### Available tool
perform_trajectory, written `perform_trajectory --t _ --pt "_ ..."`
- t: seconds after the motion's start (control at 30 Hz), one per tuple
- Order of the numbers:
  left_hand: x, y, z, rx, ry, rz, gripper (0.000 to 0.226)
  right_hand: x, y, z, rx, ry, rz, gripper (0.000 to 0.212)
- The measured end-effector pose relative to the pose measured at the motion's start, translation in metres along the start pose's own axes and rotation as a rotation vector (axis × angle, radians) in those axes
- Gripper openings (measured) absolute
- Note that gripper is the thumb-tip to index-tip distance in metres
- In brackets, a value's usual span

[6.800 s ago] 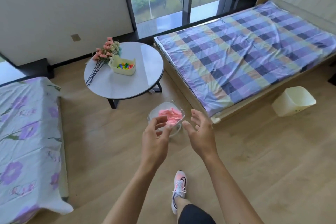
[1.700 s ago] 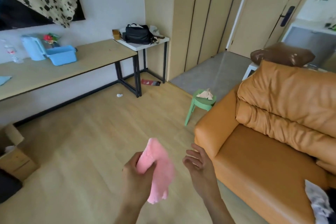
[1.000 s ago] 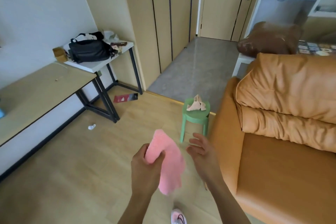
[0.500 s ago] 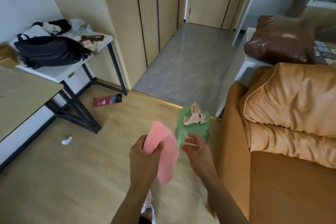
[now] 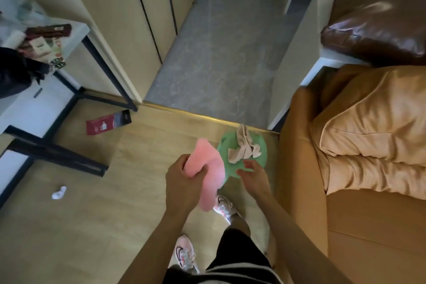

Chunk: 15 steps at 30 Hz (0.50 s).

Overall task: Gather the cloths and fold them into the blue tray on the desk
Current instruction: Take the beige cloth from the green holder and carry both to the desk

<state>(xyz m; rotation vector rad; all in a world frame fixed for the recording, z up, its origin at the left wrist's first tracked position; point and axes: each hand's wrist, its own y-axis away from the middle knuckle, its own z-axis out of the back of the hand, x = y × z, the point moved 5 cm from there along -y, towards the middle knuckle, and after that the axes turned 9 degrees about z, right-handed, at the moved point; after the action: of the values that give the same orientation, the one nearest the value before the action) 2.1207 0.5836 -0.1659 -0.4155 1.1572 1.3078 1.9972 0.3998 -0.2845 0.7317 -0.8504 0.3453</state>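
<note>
I've stepped closer since the earlier frame, so the stool (image 5: 251, 152) is now at my open right hand (image 5: 254, 174), the left hand (image 5: 182, 182) gripping the pink cloth (image 5: 211, 168); still gathering, next I should pinch the beige cloth (image 5: 243, 146) off the seat.

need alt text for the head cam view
A person's left hand grips a pink cloth while the open right hand reaches toward a beige cloth crumpled on a green stool, beside an orange sofa on a wooden floor.
</note>
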Motion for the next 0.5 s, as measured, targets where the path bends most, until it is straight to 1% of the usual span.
perform_trajectory --t 0.07,0.13,0.23,0.37,0.5 --pt "-0.001 -0.021 -0.011 -0.005 -0.001 0.043 0.026 -0.011 -0.034 -0.009 0.043 0.069 -0.024 0.044" --pt "-0.004 -0.046 -0.025 -0.013 0.008 0.079 0.022 -0.024 -0.071 -0.017 0.125 0.151 -0.039 0.048" --pt "-0.004 -0.073 -0.046 -0.02 0.014 0.174 0.024 -0.04 -0.121 -0.023 0.196 0.253 -0.082 0.052" --pt "0.001 -0.105 -0.071 -0.027 0.037 0.245 0.015 -0.056 -0.18 -0.029 0.248 0.284 -0.135 0.058" --pt "0.013 -0.134 -0.093 -0.024 0.045 0.3 0.011 -0.079 -0.232 -0.041 0.309 0.335 -0.199 0.063"
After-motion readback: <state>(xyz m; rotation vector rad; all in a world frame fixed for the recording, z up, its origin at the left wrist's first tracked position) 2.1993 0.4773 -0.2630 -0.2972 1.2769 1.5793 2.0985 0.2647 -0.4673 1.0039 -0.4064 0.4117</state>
